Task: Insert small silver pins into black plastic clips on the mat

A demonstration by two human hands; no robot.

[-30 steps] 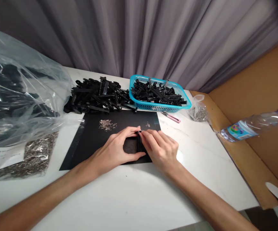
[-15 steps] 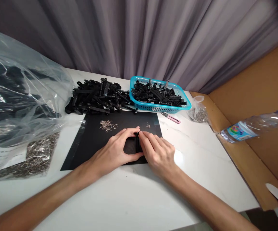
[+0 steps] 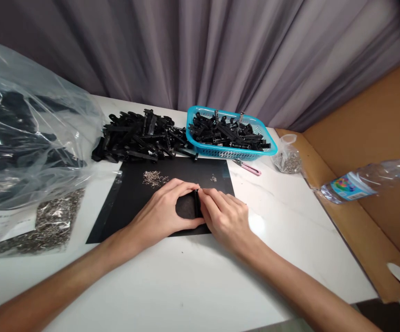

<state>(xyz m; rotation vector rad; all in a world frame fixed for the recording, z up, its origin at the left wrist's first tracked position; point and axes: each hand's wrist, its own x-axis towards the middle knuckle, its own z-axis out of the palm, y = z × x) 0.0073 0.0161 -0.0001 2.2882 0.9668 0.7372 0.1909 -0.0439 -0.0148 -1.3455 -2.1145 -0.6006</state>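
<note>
Between my two hands, over the right part of a black mat [image 3: 124, 203], stands a narrow black plastic piece [image 3: 197, 204]. My left hand [image 3: 167, 205] grips it by its two ends, index finger at the far end and thumb at the near end. The bent fingers of my right hand [image 3: 226, 214] press against its right side and far end; whether they pinch something small there is hidden. On the mat beyond my hands lie a heap of small metal pieces [image 3: 153, 178] and a few more small metal bits [image 3: 213, 178].
Behind the mat are a pile of black plastic pieces [image 3: 138, 138] and a blue basket [image 3: 234, 152] of similar parts. A pink cutter [image 3: 250, 169], a small bag [image 3: 288, 159] and a plastic bottle [image 3: 359, 184] lie right. Large clear bags [image 3: 41, 170] fill the left.
The view has shifted slightly. Both hands keep almost the same hold on the black plastic piece, with only a slight change in its tilt.
</note>
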